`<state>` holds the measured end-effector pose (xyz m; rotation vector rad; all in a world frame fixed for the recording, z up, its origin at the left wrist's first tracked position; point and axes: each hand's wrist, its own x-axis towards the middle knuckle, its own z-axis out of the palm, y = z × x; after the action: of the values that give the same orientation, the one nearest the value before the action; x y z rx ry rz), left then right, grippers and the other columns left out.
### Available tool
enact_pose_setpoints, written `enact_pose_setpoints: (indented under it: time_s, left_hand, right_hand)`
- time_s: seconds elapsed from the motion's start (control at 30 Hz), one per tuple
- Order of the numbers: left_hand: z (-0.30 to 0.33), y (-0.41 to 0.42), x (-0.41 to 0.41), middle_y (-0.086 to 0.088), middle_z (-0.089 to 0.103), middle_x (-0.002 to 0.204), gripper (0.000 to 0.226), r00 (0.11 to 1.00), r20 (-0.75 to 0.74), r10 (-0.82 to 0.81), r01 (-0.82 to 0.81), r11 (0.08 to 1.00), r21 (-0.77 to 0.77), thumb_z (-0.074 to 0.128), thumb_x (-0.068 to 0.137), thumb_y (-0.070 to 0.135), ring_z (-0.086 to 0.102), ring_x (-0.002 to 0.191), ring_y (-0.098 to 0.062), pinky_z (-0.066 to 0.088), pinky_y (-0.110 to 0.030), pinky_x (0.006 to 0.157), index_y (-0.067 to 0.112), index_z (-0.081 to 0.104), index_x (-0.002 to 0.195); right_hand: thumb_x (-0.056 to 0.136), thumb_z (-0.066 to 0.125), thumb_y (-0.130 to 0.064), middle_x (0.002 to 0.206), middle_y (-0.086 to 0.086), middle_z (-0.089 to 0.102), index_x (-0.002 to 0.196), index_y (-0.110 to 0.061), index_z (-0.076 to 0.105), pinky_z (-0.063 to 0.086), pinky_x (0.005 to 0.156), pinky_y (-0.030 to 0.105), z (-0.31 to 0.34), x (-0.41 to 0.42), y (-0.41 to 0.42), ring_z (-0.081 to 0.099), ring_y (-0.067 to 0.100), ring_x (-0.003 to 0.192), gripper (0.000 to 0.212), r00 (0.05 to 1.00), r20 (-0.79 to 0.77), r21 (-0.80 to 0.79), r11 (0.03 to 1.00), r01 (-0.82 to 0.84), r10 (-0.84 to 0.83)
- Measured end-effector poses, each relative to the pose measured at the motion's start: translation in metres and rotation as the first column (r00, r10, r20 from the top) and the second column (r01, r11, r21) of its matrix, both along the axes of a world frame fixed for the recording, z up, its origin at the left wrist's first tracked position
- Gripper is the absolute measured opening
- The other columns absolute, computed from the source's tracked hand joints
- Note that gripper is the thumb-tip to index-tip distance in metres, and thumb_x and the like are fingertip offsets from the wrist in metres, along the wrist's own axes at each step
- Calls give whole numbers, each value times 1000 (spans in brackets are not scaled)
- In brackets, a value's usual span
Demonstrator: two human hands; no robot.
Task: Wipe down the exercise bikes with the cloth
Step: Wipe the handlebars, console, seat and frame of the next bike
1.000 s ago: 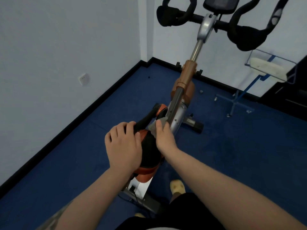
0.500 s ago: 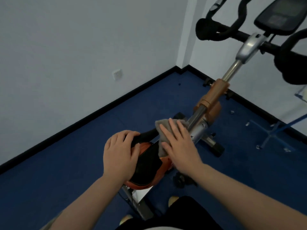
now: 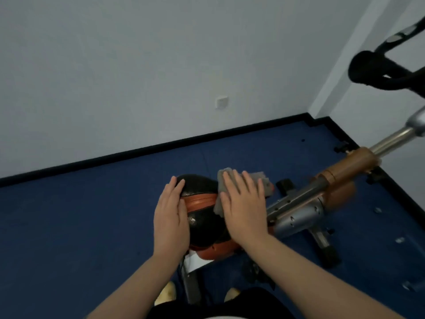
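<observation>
Blue carpeted floor (image 3: 92, 226), matte and even, meeting pale grey walls (image 3: 115, 65) along a black skirting board (image 3: 138, 150); the walls turn a corner at upper right. White wall socket (image 3: 222, 102) set low on the left wall.

Exercise bike (image 3: 299, 203) near the corner, seen from above: black and orange saddle (image 3: 200, 203), silver frame tube, orange-brown collar (image 3: 349, 166) on the chrome stem, black handlebar (image 3: 372, 70) at the right edge. Black base foot on the carpet.

Grey cloth (image 3: 232, 180) lying over the nose of the saddle, under the right hand (image 3: 246, 208), whose fingers are straight and spread flat, pressing it down. Left hand (image 3: 170, 217), fingers straight and together, rests on the saddle's left side.

Small metal fittings (image 3: 400, 240) scattered on the carpet at right. Pale footwear (image 3: 166, 293) at the bottom edge.
</observation>
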<state>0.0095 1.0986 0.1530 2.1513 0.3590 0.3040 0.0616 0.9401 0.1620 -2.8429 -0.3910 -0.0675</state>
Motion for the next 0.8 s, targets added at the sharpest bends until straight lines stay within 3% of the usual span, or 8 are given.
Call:
enact_pose_setpoints:
  time_s: [0.1, 0.17, 0.3, 0.37, 0.5, 0.63, 0.7, 0.8]
  left_hand:
    - [-2, -6, -11, 19, 25, 156, 44, 998, 26, 60, -57, 991, -118, 32, 106, 16, 23, 145, -1, 22, -42, 121, 37, 34, 145]
    - [-5, -12, -21, 23, 24, 155, 44, 995, 21, 96, -91, 981, -171, 30, 106, 23, 23, 142, 5, 22, -40, 121, 47, 27, 143]
    - [-10, -25, -34, 30, 26, 152, 44, 987, -23, 159, -159, 945, -285, 26, 106, 35, 26, 139, 9, 25, -32, 119, 47, 21, 148]
    - [-12, -26, -37, 38, 25, 149, 44, 990, -6, 142, -137, 943, -305, 23, 106, 41, 26, 139, 11, 26, -29, 118, 46, 20, 149]
    - [-14, -18, -44, 22, 25, 157, 50, 995, -24, 98, -101, 956, -277, 23, 102, 46, 25, 140, 9, 24, -25, 117, 40, 20, 152]
    - [-10, -26, -45, 27, 23, 154, 49, 987, -73, 144, -160, 934, -318, 23, 101, 47, 22, 135, 20, 23, -19, 116, 46, 17, 149]
    - [-11, -29, -49, 29, 21, 154, 50, 990, -59, 131, -143, 928, -343, 26, 101, 44, 18, 136, 20, 22, -26, 120, 43, 15, 151]
    - [-14, -24, -58, 15, 24, 159, 60, 993, -97, 68, -92, 958, -270, 28, 99, 52, 25, 143, 0, 28, -40, 119, 39, 8, 154]
  right_hand:
    - [102, 21, -43, 160, -3, 22, 153, -27, 23, 10, 120, 43, 2, -21, 15, 13, 17, 148, 54, 923, -9, -11, 923, -385, 385]
    - [102, 20, -46, 162, -5, 13, 154, -30, 14, 6, 121, 40, 7, 5, 3, 7, 14, 149, 55, 853, -39, -96, 848, -522, 520]
    - [102, 16, -48, 162, -1, 11, 155, -30, 6, 6, 121, 45, 14, 22, 24, 8, 21, 149, 57, 956, -119, -68, 959, -277, 267]
    - [101, 13, -48, 162, 3, 15, 154, -30, 9, 11, 120, 51, 12, -7, 36, 10, 25, 149, 57, 929, -57, -92, 925, -370, 366]
    - [100, 16, -47, 162, -2, 10, 154, -33, 10, 9, 120, 46, 14, 10, 20, 6, 21, 150, 56, 774, -58, -172, 757, -630, 631]
    - [101, 15, -48, 162, 0, 11, 154, -34, 3, 12, 120, 45, 16, 32, 38, 12, 23, 148, 56, 918, -103, -82, 917, -392, 383]
    - [101, 13, -50, 163, -1, 7, 154, -35, 2, 8, 121, 46, 11, 11, 33, 4, 21, 150, 56, 854, -48, -124, 846, -519, 518]
    - [100, 16, -52, 162, -9, 1, 154, -38, 4, 1, 121, 42, 11, 17, 0, -6, 11, 149, 56, 667, -67, -142, 655, -742, 742]
